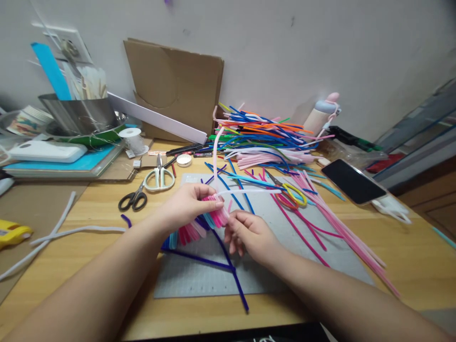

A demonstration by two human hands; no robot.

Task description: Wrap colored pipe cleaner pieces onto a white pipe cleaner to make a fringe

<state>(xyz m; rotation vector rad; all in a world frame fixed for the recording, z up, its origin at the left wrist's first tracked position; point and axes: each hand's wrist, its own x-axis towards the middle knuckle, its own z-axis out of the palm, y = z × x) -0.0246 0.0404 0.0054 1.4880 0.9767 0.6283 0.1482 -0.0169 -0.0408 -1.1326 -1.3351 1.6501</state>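
Note:
My left hand [185, 205] is closed around a bundle of short folded pipe cleaners [201, 225] in pink, purple and blue, held over the grey cutting mat [285, 266]. My right hand [249, 233] pinches the bright pink end of that bundle, just right of the left fingers. A pale pink pipe cleaner [218, 152] rises from the bundle and bends toward the back. A white one [249, 191] runs right from the same spot. A dark blue pipe cleaner [228, 266] lies on the mat beneath both hands.
A heap of coloured pipe cleaners [263, 130] lies at the back, pink ones [342, 228] fan out on the right. Scissors: black-handled [132, 199], white-handled [159, 176], yellow-and-red [290, 192]. A phone [352, 181] right; cardboard [174, 90], steel bowl [80, 114] and white pipe cleaners [53, 232] left.

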